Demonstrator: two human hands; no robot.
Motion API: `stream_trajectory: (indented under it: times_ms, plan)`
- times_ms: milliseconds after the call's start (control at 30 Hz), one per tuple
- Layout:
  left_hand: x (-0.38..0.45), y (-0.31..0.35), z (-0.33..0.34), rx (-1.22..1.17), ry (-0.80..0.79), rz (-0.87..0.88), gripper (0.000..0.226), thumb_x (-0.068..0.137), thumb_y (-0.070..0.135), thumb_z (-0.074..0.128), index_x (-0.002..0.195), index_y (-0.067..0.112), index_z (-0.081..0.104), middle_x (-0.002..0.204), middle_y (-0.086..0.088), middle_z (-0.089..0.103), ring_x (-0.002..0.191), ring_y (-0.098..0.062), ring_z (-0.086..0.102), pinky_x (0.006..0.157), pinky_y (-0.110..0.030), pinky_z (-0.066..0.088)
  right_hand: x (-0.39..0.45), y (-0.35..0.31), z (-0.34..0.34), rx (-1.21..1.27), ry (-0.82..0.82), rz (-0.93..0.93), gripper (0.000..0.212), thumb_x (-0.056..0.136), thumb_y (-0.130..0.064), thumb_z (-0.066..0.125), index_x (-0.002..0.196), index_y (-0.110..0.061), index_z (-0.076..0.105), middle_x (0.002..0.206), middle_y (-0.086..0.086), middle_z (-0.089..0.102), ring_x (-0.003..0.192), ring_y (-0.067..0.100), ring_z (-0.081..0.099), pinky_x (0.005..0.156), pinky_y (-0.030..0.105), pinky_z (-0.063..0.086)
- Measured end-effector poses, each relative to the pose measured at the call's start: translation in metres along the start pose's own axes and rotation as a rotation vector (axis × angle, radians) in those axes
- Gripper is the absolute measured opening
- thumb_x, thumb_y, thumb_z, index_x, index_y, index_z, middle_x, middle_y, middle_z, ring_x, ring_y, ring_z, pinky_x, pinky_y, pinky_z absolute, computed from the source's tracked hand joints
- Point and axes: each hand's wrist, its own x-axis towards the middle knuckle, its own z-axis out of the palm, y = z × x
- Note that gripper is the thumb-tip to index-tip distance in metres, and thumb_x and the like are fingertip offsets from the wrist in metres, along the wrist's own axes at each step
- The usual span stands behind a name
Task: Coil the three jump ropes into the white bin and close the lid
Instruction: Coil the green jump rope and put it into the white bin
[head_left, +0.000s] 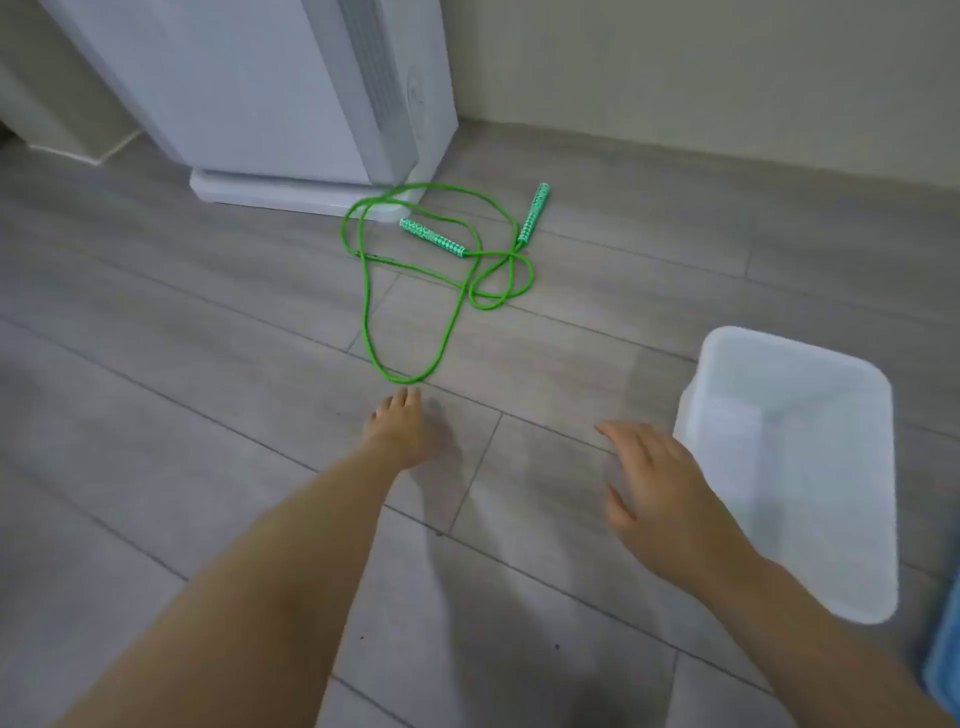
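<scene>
A green jump rope (370, 317) lies in loose loops on the grey floor, its two patterned green handles (432, 237) near the far end. My left hand (402, 428) reaches forward with straight fingers, its tips just short of the rope's nearest loop and holding nothing. My right hand (657, 488) hovers open, fingers spread, beside the left wall of the white bin (878, 499). The bin stands open at the right and looks empty. No lid and no other ropes are in view.
A tall white appliance (270, 98) stands on the floor behind the rope, against the beige wall. Part of the rope touches its base. A blue object (943, 665) peeks in at the lower right edge.
</scene>
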Motion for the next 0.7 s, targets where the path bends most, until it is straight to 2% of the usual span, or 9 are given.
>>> stream_trajectory:
  times_ms: [100,233,300,400,467,533,600,667,700]
  plan:
    - [0.029,-0.005,0.001,-0.032,0.026,-0.016,0.087,0.089,0.028,0.062,0.154,0.010,0.008,0.162,-0.009,0.008,0.148,-0.030,0.011,0.118,-0.044,0.020,0.004,-0.003,0.020,-0.060,-0.025,0.009,0.059,0.087,-0.020,0.056,0.144,-0.016,0.039,0.140,0.002,0.047,0.130,0.021,0.041,0.112,0.033,0.029]
    - [0.062,-0.009,0.007,-0.101,0.002,-0.052,0.077,0.091,0.020,0.051,0.154,0.011,0.007,0.161,-0.007,0.012,0.148,-0.028,0.010,0.118,-0.046,0.019,0.020,-0.007,0.035,-0.103,-0.130,0.053,0.062,0.089,-0.021,0.048,0.148,-0.020,0.029,0.147,0.000,0.036,0.138,0.019,0.029,0.119,0.034,0.020]
    - [0.071,-0.007,0.016,-0.108,0.061,-0.065,0.066,0.092,0.019,0.050,0.151,0.013,0.020,0.155,-0.009,0.026,0.144,-0.031,0.023,0.113,-0.047,0.027,0.031,-0.007,0.039,-0.109,-0.139,0.084,0.063,0.089,-0.021,0.047,0.149,-0.021,0.027,0.148,0.000,0.034,0.139,0.019,0.027,0.119,0.034,0.020]
    - [0.067,-0.002,0.033,-0.033,0.295,-0.053,0.035,0.094,0.021,0.050,0.128,0.017,0.049,0.133,-0.009,0.051,0.125,-0.032,0.045,0.098,-0.044,0.038,0.041,-0.005,0.047,-0.085,-0.142,0.131,0.064,0.091,-0.020,0.045,0.150,-0.020,0.022,0.151,0.002,0.030,0.141,0.019,0.024,0.119,0.033,0.019]
    - [0.052,0.009,0.043,0.010,0.407,0.038,0.021,0.094,0.028,0.050,0.113,0.020,0.057,0.118,-0.006,0.060,0.115,-0.031,0.050,0.093,-0.041,0.036,0.041,-0.007,0.053,-0.078,-0.226,0.124,0.064,0.093,-0.019,0.044,0.151,-0.019,0.017,0.154,0.004,0.025,0.143,0.020,0.022,0.118,0.031,0.017]
    - [0.026,0.028,0.051,-0.084,0.443,0.176,0.022,0.096,0.033,0.048,0.109,0.018,0.059,0.105,-0.011,0.066,0.104,-0.034,0.056,0.086,-0.041,0.039,0.037,-0.009,0.066,-0.036,-0.354,0.119,0.066,0.095,-0.021,0.046,0.152,-0.018,0.013,0.156,0.005,0.022,0.143,0.023,0.022,0.117,0.033,0.021]
    - [-0.009,0.053,0.059,-0.264,0.436,0.297,0.028,0.098,0.036,0.046,0.112,0.015,0.059,0.094,-0.015,0.069,0.090,-0.037,0.063,0.074,-0.043,0.047,0.033,-0.009,0.083,0.160,-0.389,0.233,0.064,0.096,-0.028,0.049,0.151,-0.018,0.019,0.153,0.006,0.030,0.140,0.024,0.032,0.114,0.035,0.029]
    - [-0.049,0.070,0.067,-0.380,0.494,0.411,0.032,0.097,0.043,0.040,0.109,0.020,0.059,0.085,-0.010,0.069,0.079,-0.034,0.065,0.063,-0.039,0.050,0.035,-0.014,0.094,0.574,-0.299,0.541,0.047,0.097,-0.035,0.050,0.140,-0.017,0.041,0.142,0.009,0.049,0.125,0.024,0.050,0.105,0.034,0.038]
    - [-0.070,0.075,0.071,-0.426,0.508,0.480,0.030,0.096,0.044,0.038,0.107,0.024,0.057,0.081,-0.006,0.069,0.075,-0.030,0.066,0.059,-0.036,0.050,0.038,-0.017,0.096,0.826,-0.238,0.703,0.035,0.098,-0.037,0.049,0.126,-0.016,0.053,0.132,0.013,0.059,0.112,0.025,0.059,0.096,0.035,0.043]
